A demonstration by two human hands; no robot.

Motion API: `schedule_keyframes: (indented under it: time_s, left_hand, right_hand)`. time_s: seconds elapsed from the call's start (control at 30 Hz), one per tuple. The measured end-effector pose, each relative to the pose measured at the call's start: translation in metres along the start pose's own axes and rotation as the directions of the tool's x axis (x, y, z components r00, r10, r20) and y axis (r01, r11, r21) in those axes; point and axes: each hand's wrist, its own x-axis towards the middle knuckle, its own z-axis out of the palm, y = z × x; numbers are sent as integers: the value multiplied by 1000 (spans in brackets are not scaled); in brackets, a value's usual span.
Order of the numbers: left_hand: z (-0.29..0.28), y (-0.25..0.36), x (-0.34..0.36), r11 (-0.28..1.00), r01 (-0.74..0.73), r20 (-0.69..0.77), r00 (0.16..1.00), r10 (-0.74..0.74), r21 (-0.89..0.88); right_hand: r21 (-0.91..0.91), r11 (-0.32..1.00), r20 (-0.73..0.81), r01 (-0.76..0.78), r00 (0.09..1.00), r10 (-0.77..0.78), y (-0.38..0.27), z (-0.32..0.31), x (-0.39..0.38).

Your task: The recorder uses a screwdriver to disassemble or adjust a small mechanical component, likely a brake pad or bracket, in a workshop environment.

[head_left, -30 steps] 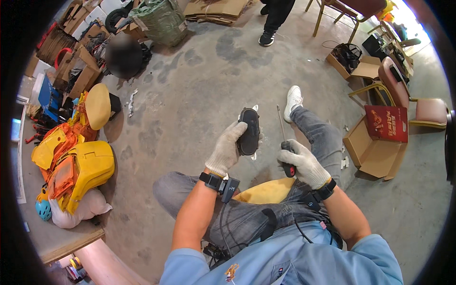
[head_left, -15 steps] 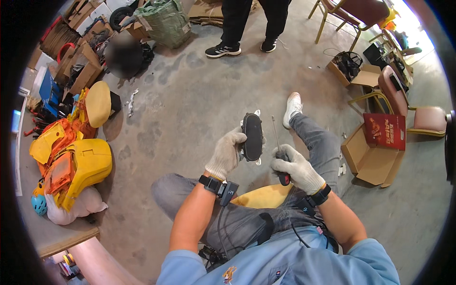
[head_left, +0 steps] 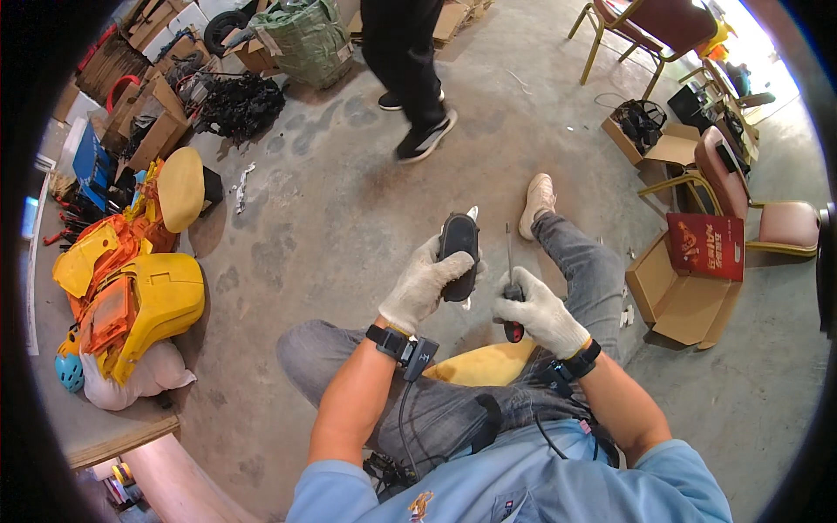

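Note:
In front of my crossed legs, my gloved left hand (head_left: 417,288) is closed round the side of a long black oval part (head_left: 459,244). Its thumb lies across the dark face, and pale tabs stick out at the part's top and bottom ends. My right hand (head_left: 542,312), also gloved, grips a screwdriver (head_left: 510,244) by its black and red handle. The thin shaft points up and away from me, just right of the oval part and apart from it. The part's underside is hidden.
Yellow and orange plastic panels (head_left: 157,301) are heaped at the left, by a blue helmet (head_left: 69,370). A person in black trousers (head_left: 405,61) is ahead. To the right lie an open cardboard box (head_left: 689,301) and chairs (head_left: 724,170). A green sack (head_left: 305,44) stands far left.
My left hand has turned the oval part slightly, and its thumb now crosses the face. The screwdriver stands more upright. The person ahead has stepped closer and to the left.

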Motion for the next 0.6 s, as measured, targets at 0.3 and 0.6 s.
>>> schedule_keyframes:
  time_s: [0.3,0.6]
  left_hand:
    - [3,6,-2,997,70,-196,978,-77,-38]
    - [4,0,-4,996,-47,-56,997,51,82]
  right_hand:
    - [-6,1000,-28,-10,1000,10,-1,3,1]
    - [83,996,-68,24,997,-19,-12,5,5]
